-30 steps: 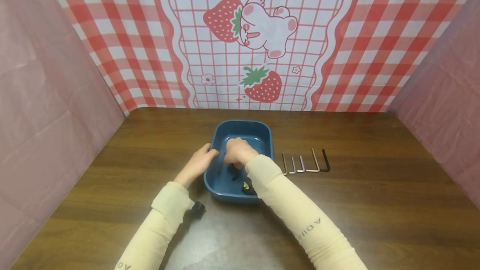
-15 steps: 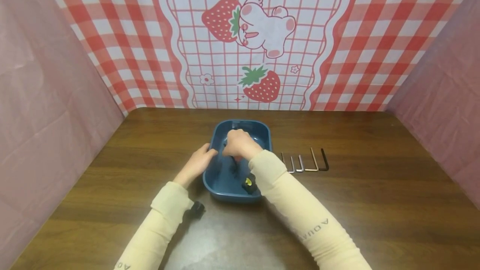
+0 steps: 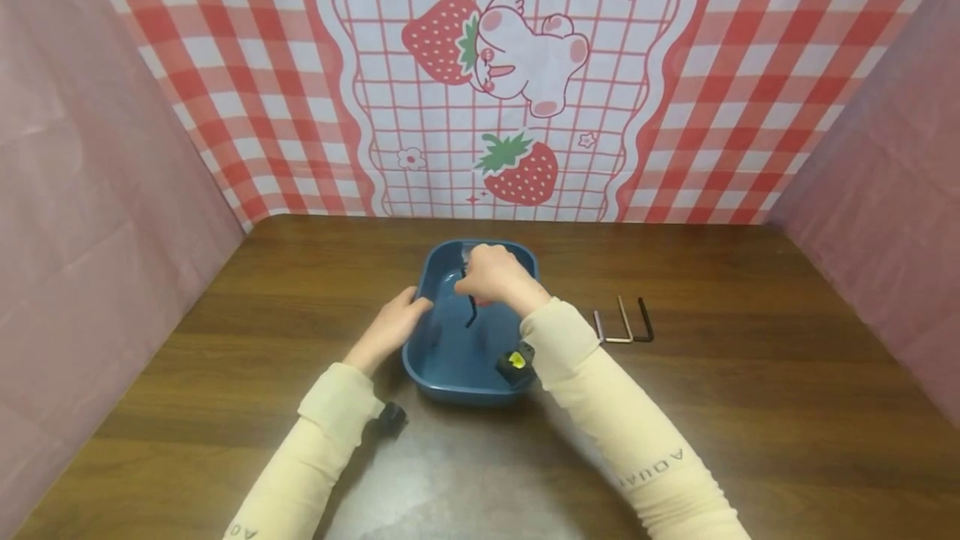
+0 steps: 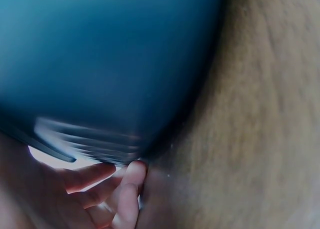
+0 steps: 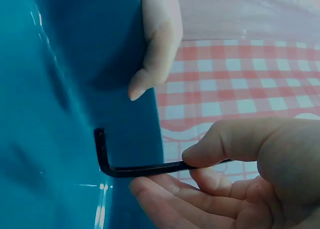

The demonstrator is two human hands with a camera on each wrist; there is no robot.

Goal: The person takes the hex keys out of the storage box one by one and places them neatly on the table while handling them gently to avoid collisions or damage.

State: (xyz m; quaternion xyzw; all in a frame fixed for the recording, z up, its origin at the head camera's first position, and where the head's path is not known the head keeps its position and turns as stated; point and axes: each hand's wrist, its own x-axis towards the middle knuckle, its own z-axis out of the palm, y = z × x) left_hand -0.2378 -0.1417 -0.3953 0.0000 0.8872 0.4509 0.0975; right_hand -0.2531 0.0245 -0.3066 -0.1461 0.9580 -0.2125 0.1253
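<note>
My right hand is above the inside of a blue plastic basin, near its far end. Between thumb and fingers it pinches a black hex key, whose bent short end sticks out in the right wrist view. The key's other end is mostly covered by the hand. At the basin's left side, my left hand grips the wall, thumb over the rim and fingers outside. Those fingers touch the outer wall low down in the left wrist view.
Right of the basin lie a silver hex key, a gold-coloured one and another black one on the wooden table. A checked strawberry cloth hangs behind. Black wrist cameras sit under both sleeves.
My right hand has risen and shifted right inside the basin, bringing the black hex key into clearer view. Its forearm now covers two smaller keys on the table. My left hand stays put.
</note>
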